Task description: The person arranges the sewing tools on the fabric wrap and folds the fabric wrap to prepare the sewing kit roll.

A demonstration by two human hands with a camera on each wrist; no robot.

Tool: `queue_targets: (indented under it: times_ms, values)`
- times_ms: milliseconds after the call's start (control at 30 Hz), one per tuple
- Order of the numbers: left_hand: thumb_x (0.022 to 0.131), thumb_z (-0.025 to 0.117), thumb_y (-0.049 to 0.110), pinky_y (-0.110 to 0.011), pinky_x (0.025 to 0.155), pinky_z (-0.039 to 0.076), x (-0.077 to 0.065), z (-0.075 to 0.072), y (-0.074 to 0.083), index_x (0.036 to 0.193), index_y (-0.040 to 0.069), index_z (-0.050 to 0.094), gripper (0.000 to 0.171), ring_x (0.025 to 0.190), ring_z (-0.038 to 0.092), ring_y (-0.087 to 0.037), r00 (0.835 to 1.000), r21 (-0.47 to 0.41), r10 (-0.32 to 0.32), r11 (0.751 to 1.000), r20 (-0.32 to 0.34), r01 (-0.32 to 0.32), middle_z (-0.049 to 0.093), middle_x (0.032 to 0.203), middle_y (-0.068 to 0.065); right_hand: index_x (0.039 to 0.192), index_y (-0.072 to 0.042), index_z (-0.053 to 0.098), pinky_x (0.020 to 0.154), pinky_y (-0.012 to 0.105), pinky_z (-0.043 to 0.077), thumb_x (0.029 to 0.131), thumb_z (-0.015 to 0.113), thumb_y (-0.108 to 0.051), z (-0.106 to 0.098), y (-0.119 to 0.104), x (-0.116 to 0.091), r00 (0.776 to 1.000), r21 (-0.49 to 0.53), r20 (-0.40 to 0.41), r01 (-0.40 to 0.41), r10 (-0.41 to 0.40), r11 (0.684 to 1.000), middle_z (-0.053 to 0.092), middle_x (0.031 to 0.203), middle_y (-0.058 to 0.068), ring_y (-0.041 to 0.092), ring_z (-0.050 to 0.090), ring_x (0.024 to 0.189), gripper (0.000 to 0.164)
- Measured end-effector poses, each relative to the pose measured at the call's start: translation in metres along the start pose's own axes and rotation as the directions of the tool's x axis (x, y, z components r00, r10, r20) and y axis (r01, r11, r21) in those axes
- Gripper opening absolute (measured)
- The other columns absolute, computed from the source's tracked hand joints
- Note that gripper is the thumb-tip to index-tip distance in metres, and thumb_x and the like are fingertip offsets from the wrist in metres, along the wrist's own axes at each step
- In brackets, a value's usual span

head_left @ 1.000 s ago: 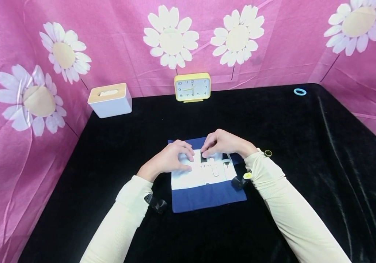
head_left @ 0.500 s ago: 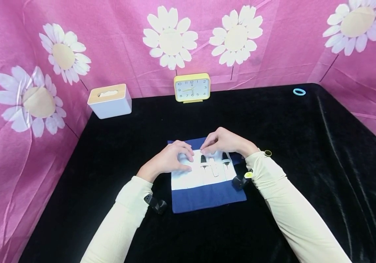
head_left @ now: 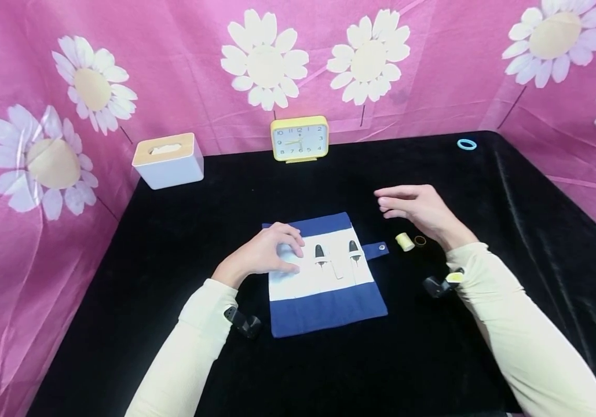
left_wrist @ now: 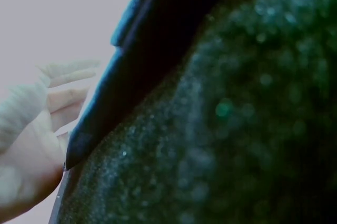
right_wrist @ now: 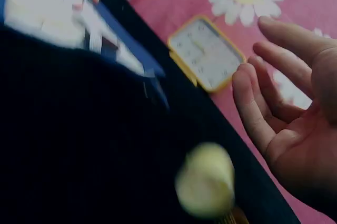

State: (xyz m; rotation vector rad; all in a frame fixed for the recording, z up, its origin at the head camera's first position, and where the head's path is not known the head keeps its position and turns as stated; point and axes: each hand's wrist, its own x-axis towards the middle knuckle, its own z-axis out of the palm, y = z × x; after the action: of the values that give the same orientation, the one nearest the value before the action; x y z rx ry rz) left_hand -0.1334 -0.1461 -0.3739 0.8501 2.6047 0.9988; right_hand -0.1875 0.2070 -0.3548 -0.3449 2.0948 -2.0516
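Cream sleeves reach over a black-covered bench, each with a small black device strapped at the cuff. Between the two arms, near the middle of the bench, a cloth case lies opened flat, a broad navy band along its near edge, a white panel across its centre and a narrower navy band at its far edge. Two slim tools with black, rounded tops sit upright in the panel behind white loops; between them lies a pale, flat piece, hard to make out against the white. A navy tab with a metal snap juts from the case's right side. The left hand rests at the panel's left, thumb and fingers spread in a wide curve, gripping nothing visible. The right hand is raised well apart from the case, fingers loosely extended and holding nothing. Just below it on the bench are a pale yellow spool and a brassy ring. Farther back stand a white tissue box with a wood-toned lid, a yellow-framed clock and, far right, a light-blue ring, before a pink, daisy-printed backdrop.
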Motion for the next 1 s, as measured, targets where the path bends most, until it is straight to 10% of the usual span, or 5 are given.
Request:
queue_targets:
  times_ms: [400,1000]
  values:
    - [0.078,0.085,0.011,-0.05,0.115,0.035,-0.002,-0.001,0.003,0.086,0.012,0.078,0.011,0.133,0.045,-0.027,1.0,-0.006,0.011,1.0,-0.005,-0.012,0.064,0.126,-0.004,0.122,-0.002,0.071,0.079,0.01,0.052,0.085,0.078,-0.001,-0.058,0.028,-0.047,0.997,-0.333,-0.066,0.019,-0.043,0.943,0.076,0.104,-0.018,-0.005,0.069,0.09,0.037]
    - [0.08,0.083,0.012,-0.048,0.114,0.036,0.001,0.003,0.009,0.078,0.012,0.076,0.007,0.134,0.047,-0.026,1.0,0.127,0.009,0.992,-0.02,-0.007,0.063,0.124,-0.003,0.106,-0.001,0.076,0.067,0.013,0.051,0.08,0.085,-0.011,-0.062,0.027,-0.065,0.998,-0.639,0.015,0.059,-0.065,0.767,0.072,0.085,-0.014,-0.004,0.062,0.076,0.029]
